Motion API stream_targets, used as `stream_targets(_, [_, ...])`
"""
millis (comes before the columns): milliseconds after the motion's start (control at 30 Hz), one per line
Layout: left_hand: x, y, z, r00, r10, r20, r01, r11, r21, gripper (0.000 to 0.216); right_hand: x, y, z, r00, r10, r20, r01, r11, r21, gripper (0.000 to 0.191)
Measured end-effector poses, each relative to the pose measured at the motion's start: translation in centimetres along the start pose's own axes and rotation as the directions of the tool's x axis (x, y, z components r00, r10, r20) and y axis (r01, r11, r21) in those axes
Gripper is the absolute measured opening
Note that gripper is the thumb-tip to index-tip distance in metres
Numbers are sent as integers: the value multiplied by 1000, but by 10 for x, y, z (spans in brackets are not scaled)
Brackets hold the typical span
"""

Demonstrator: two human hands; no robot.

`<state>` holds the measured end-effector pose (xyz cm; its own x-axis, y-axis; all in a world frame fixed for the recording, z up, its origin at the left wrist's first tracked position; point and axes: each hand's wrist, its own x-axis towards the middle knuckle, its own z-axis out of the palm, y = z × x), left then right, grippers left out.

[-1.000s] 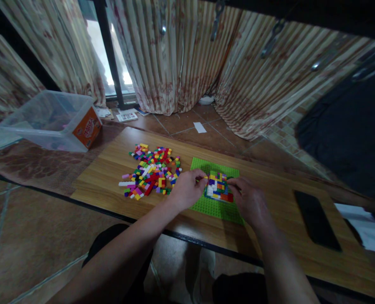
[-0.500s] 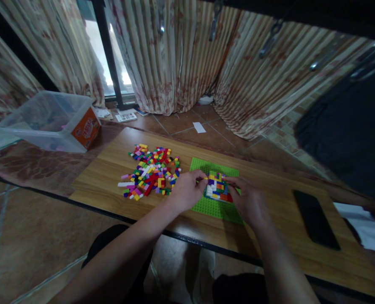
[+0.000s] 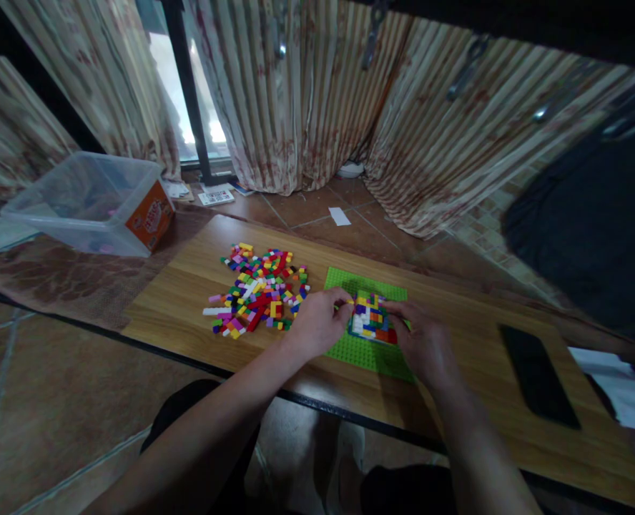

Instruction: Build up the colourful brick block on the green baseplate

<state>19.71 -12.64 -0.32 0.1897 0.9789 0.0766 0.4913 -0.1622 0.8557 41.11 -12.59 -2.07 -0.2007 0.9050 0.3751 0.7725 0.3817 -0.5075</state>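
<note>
On a green studded baseplate (image 3: 374, 361) sits a low, many-coloured toy-brick build (image 3: 371, 320), with white, blue, yellow, orange and red bricks. My left hand (image 3: 320, 322) is at its left edge, thumb and forefinger pinched on a small yellow brick (image 3: 350, 301). Against the build's right side, my right hand (image 3: 425, 343) has its thumb and forefinger closed at the edge, steadying it. The right fingertips partly cover the upper right part of the build. Left of the baseplate lies a spread of loose toy bricks (image 3: 261, 290) in many colours.
The wooden board (image 3: 167, 293) lies along a low table. A dark phone-like slab (image 3: 538, 375) rests at its right. A clear plastic bin (image 3: 81, 207) with an orange label stands far left. Striped curtains (image 3: 317, 93) hang behind, and white paper (image 3: 612, 386) lies far right.
The whole view has shifted slightly, with things appearing a little further right. Both hands stay at the build in nearly the same pose.
</note>
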Motion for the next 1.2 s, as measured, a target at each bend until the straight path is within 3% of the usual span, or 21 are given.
stream_targets(267, [0,-3,0,1000,9,-8,-9,999,47,20,3,-6,2,1000,-15,-3,15,996,-87,33])
stream_targets(567, [0,-4,0,999,25,-21,-24,999,44,21,-3,-5,0,990,138,-35,-140,989,-44,38])
stream_targets(733, [0,-5,0,999,30,-24,-29,999,38,20,-2,-3,-3,938,301,-173,-300,953,29,38])
stream_targets(967, [0,-2,0,1000,13,-20,-12,1000,29,20,1,5,10,894,442,-74,-436,896,91,46])
stream_targets(1200, [0,-2,-1,1000,-1,-10,0,998,-64,20,4,12,17,832,552,-57,-508,798,324,47])
